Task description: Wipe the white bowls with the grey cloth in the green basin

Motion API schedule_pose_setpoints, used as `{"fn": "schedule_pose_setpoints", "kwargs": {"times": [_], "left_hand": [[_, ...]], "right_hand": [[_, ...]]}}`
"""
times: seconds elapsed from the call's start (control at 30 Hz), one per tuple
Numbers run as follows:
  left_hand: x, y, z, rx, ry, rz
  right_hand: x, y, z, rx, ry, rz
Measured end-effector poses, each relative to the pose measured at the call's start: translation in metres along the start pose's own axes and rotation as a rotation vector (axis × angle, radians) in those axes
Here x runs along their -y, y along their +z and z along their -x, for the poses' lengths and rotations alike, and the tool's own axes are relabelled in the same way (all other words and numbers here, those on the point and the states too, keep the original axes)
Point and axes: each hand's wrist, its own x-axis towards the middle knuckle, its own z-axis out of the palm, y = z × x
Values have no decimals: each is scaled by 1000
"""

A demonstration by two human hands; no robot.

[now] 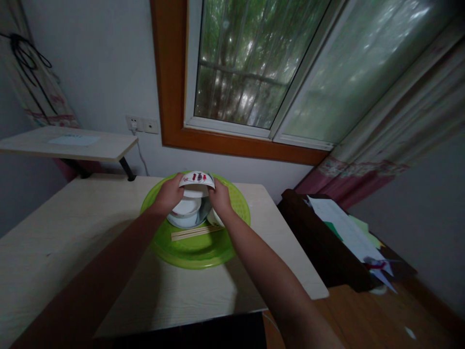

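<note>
My left hand [170,192] and my right hand [220,195] grip a white bowl [197,179] from its two sides. The bowl is tilted, its patterned outside with red and dark figures turned up. Under it, on a round green tray [196,260], stand white bowls [186,207], one set inside another. Partly behind my right wrist is another pale bowl or cup [214,218]. A bundle of light wooden chopsticks [192,233] lies on the tray in front of the bowls, its right end near my right forearm.
The tray sits on a pale wooden table [116,281]. At the left, a raised shelf [109,145] on black legs carries a sheet of paper. A window [247,68] and wall sockets [141,124] are behind. Papers [341,228] lie on a dark cabinet at the right.
</note>
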Motion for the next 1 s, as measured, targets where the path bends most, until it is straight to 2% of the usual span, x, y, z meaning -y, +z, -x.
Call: {"fn": "schedule_pose_setpoints", "kwargs": {"times": [0.13, 0.37, 0.47, 0.57, 0.73, 1.0], "left_hand": [[-2, -3, 2, -5, -3, -105], [-3, -7, 3, -7, -15, -161], [-2, -6, 2, -34, -4, -153], [1, -6, 1, -79, -19, -124], [2, -10, 1, -150, -17, -36], [8, -2, 1, -223, 224, 123]], "right_hand": [[11, -5, 4, 36, -102, 79], [31, -3, 12, 131, -405, 111], [34, -3, 13, 143, -455, 87], [32, -3, 11, 112, -405, 39], [17, -2, 5, 39, -201, -24], [1, 3, 1, 59, -4, -113]]}}
